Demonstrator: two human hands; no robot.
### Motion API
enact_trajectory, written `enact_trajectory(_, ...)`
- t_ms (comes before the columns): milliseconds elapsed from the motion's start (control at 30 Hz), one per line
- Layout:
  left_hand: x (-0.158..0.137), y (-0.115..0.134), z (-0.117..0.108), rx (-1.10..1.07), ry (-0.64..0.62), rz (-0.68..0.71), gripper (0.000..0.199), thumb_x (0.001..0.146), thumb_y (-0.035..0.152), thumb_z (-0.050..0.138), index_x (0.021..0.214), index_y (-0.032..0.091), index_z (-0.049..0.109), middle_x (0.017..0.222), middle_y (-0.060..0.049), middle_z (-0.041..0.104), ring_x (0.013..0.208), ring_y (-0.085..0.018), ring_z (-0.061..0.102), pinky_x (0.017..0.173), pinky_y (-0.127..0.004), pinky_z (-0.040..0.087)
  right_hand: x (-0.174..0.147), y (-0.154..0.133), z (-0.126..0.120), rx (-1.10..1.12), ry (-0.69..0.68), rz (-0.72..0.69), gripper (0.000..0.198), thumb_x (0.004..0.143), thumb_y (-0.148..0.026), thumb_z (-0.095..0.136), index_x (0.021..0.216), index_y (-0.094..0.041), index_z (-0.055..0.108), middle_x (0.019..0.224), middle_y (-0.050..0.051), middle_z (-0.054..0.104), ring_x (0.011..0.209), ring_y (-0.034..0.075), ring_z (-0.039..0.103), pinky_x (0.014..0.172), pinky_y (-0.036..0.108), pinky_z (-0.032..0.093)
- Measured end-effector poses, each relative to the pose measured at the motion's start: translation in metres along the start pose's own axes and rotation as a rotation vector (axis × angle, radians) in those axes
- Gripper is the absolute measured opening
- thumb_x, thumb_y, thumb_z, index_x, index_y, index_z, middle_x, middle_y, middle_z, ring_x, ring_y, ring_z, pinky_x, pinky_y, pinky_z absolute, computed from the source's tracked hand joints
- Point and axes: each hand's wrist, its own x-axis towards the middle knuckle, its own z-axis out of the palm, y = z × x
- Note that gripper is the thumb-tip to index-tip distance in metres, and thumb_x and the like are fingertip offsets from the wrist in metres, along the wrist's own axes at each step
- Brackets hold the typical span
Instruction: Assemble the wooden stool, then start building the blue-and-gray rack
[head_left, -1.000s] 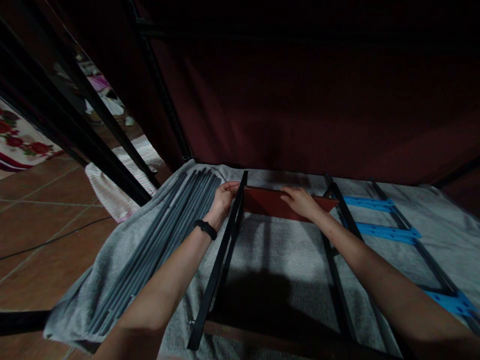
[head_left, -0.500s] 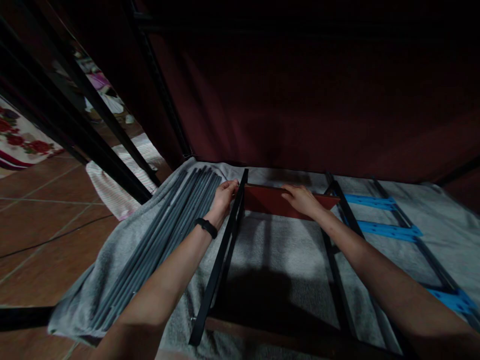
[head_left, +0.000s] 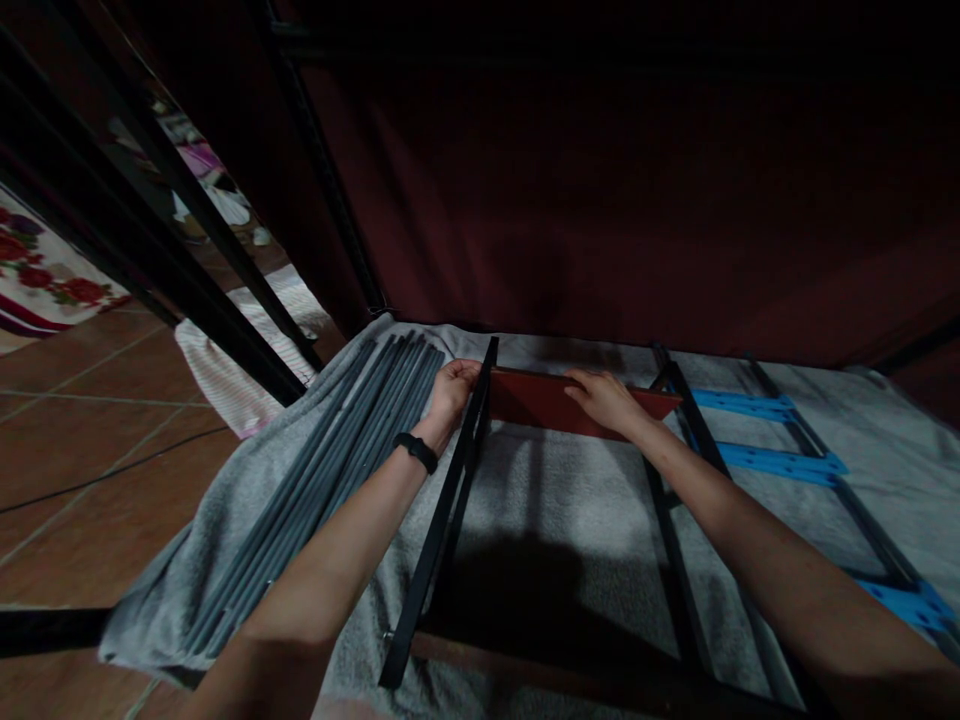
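Observation:
A black metal frame [head_left: 442, 515] lies on the grey blanket in front of me. Across its far end, a reddish-brown board [head_left: 525, 398] stands on edge between the side rails. My right hand [head_left: 604, 398] is closed over the board's top edge, fingers on the near face. On the outer side of the left rail, my left hand [head_left: 452, 390] has its fingers pinched together against the metal, level with the board's end. Whatever those fingertips hold is hidden or too small to name. A second board [head_left: 525, 670] spans the frame's near end, in shadow.
Several grey tubes [head_left: 337, 480] lie side by side left of the frame. Blue perforated brackets [head_left: 780, 460] with dark bars lie to the right on the blanket [head_left: 232, 490]. Dark posts [head_left: 150, 240] slant at the left above the tiled floor [head_left: 82, 440]. A dark red panel [head_left: 600, 220] rises behind.
My left hand has shifted slightly right, and its fingertips now press closer to the rail. My right hand stays on the board, and the frame has not visibly moved.

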Motion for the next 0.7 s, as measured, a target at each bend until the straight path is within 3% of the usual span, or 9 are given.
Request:
enact_trajectory(100,0.000,-0.001,-0.002,-0.040,-0.027,0.034,0.030,0.062,0.033,0.082,0.081,0.015,0.067,0.068,-0.002,0.064,0.056,-0.011,0.054,0.054,-0.021,0.042,0.000,0.000,-0.001,-0.007,-0.006,0.002,0.030,0.096,-0.026,0.050,0.123,-0.022,0.065,0.119,0.009,0.072,0.105,0.026,0.069,0.093,0.040,0.051)
enact_trajectory(233,-0.001,-0.004,-0.004,-0.069,-0.043,-0.022,0.031,0.068,0.041,0.077,0.081,0.015,0.067,0.067,-0.002,0.063,0.056,-0.012,0.056,0.055,-0.023,0.044,0.000,0.000,0.000,-0.011,0.001,-0.001,0.031,0.097,-0.027,0.048,0.123,-0.022,0.064,0.121,0.008,0.071,0.108,0.026,0.068,0.095,0.038,0.051)
enact_trajectory(367,0.003,-0.011,-0.010,0.043,-0.019,0.001,0.023,0.068,0.032,0.072,0.083,0.015,0.068,0.070,-0.004,0.066,0.058,-0.014,0.057,0.057,-0.025,0.044,-0.001,0.003,0.003,-0.017,0.006,0.000,0.032,0.097,-0.027,0.049,0.125,-0.021,0.063,0.121,0.010,0.070,0.107,0.026,0.068,0.095,0.040,0.051)
enact_trajectory(567,0.006,-0.022,-0.060,0.457,0.184,0.098,0.009,0.065,0.021,0.065,0.073,0.017,0.067,0.067,-0.004,0.065,0.066,-0.017,0.059,0.060,-0.024,0.042,-0.002,0.005,0.003,-0.035,-0.005,-0.049,0.040,0.098,-0.031,0.046,0.134,-0.019,0.056,0.132,0.013,0.064,0.122,0.029,0.060,0.106,0.049,0.042)
enact_trajectory(700,-0.007,-0.027,-0.088,0.613,0.171,0.088,0.007,0.062,0.015,0.068,0.063,0.021,0.064,0.061,-0.004,0.062,0.070,-0.021,0.061,0.063,-0.025,0.041,-0.004,0.001,-0.003,-0.039,0.005,-0.064,0.049,0.099,-0.038,0.044,0.144,-0.020,0.046,0.140,0.014,0.057,0.131,0.031,0.051,0.108,0.053,0.038)
